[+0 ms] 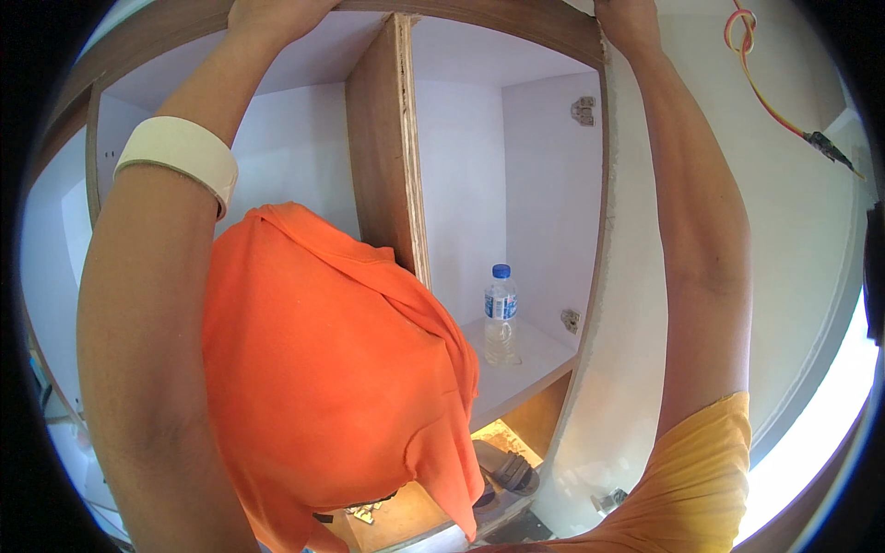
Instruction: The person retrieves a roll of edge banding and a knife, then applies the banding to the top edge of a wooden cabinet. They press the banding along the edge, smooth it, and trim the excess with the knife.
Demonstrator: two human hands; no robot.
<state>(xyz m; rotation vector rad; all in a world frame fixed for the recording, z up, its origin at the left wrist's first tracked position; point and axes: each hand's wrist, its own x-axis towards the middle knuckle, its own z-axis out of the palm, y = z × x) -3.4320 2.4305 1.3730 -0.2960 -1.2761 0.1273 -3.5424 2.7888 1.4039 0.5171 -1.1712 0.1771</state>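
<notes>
**Both hands up on the cabinet's top edge**

Left hand [267, 14] is reaching high, pressed to the top panel of the cabinet [516, 23], and the right hand [627, 17] is up at the far corner of that same brown-edged top. Fingers on both run out of the frame, so whether they curl over the edge or lie flat I cannot tell. Arms raised and spread like this look like bracing, steadying the unit from above. That cabinet fills the view straight ahead, white inside, its upright divider [392, 147] splitting it in two. A water bottle [501, 313] stands alone on the right-hand shelf, with metal hinge plates [583, 111] on the side wall. An orange cloth [332, 378] hangs in front, hiding much of the left compartment. A white wristband [180, 157] circles the left forearm. Red-and-yellow wire [765, 83] dangles down the wall at right; dark sandals [507, 465] lie below.
</notes>
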